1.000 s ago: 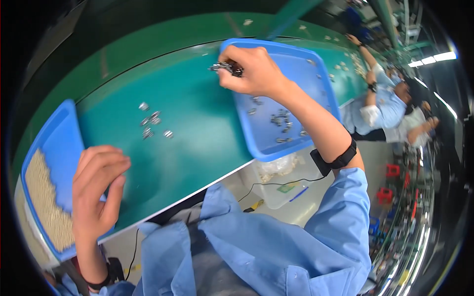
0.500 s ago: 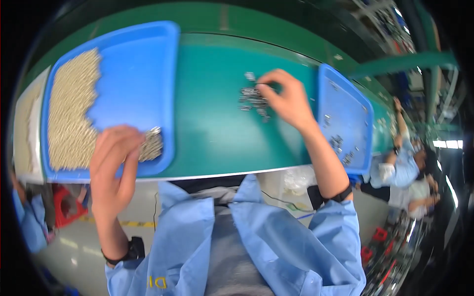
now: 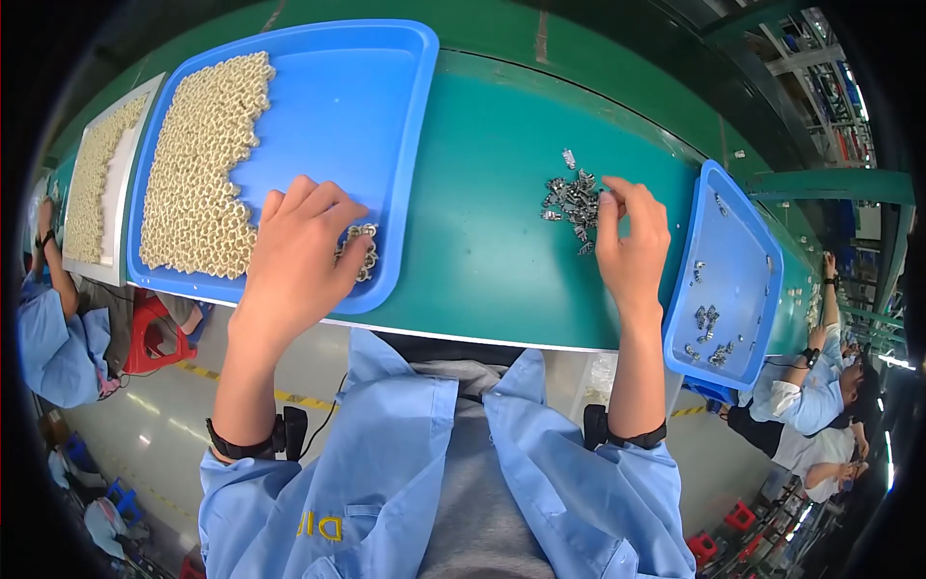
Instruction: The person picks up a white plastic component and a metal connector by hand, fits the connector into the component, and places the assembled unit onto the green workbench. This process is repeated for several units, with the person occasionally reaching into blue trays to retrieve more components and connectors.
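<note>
My left hand (image 3: 301,253) reaches over the near right corner of a large blue tray (image 3: 417,145). Its fingers are bent, with thumb and forefinger apart beside a small cluster of metallic parts (image 3: 363,253), partly covered by the hand. Many pale gold, knobbly small parts (image 3: 198,174) fill that tray's left side. On the green work surface (image 3: 482,193) lies a loose pile of small dark silver metal parts (image 3: 573,200). At the pile's right edge is my right hand (image 3: 632,241), thumb and forefinger tips pinched close together. Whatever sits between them is too small to name.
A smaller blue tray (image 3: 738,280) with scattered metal parts stands at the right. Left of the large tray is a white tray (image 3: 123,183) of pale parts. Co-workers sit at both ends, one in a blue jacket (image 3: 820,381). A red stool (image 3: 154,338) stands at the left.
The whole view has shifted, so the trays appear farther right. My right hand has drawn back from over the pile to its right edge. My left hand now covers more of the cluster.
</note>
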A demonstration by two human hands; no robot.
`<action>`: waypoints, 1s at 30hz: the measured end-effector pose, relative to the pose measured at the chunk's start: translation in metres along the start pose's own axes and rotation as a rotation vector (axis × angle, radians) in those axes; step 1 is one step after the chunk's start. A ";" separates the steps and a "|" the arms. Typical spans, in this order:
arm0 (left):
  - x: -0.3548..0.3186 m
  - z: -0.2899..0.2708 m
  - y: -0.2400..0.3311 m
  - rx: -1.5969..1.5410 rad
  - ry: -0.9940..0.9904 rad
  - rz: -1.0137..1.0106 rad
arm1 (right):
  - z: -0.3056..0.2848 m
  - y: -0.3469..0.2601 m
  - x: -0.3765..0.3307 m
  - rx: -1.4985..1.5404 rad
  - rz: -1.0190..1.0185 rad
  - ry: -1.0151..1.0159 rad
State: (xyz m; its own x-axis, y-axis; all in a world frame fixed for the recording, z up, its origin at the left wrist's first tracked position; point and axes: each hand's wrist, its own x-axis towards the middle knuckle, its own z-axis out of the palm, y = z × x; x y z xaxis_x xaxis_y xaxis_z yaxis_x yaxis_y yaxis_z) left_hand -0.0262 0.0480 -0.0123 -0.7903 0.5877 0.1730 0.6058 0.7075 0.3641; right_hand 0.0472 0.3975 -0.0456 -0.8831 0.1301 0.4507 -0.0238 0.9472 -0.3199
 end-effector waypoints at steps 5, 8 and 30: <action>0.019 0.003 0.002 0.063 -0.128 0.064 | 0.007 0.001 -0.010 0.160 -0.062 0.060; 0.024 0.001 0.002 0.052 -0.143 0.088 | 0.012 -0.004 -0.015 0.408 -0.010 0.092; 0.005 0.080 0.092 -0.105 0.047 0.213 | 0.026 -0.039 -0.042 1.011 0.200 -0.010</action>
State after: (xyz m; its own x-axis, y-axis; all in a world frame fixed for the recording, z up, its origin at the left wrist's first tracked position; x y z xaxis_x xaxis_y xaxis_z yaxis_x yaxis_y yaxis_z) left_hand 0.0332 0.1477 -0.0509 -0.6507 0.6985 0.2979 0.7484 0.5234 0.4075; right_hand 0.0729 0.3471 -0.0739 -0.9179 0.2518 0.3066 -0.2547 0.2185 -0.9420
